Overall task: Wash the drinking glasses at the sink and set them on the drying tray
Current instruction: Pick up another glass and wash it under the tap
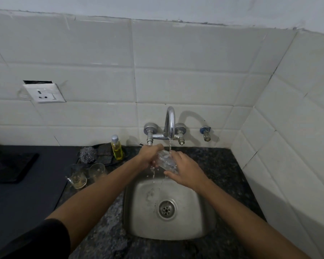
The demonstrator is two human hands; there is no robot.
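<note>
Both hands, left hand [151, 153] and right hand [185, 170], grip 1 glass [166, 160] under the running tap [170, 122], above the sink [198, 212].

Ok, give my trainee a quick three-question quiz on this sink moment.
1. True or false: water runs from the tap.
2. How many glasses wait on the counter left of the sink?
3. What do the left hand and right hand hold: A) steel scrubber, B) clear glass, C) soap bottle?

Key: 1 true; 2 two; 3 B.
</note>
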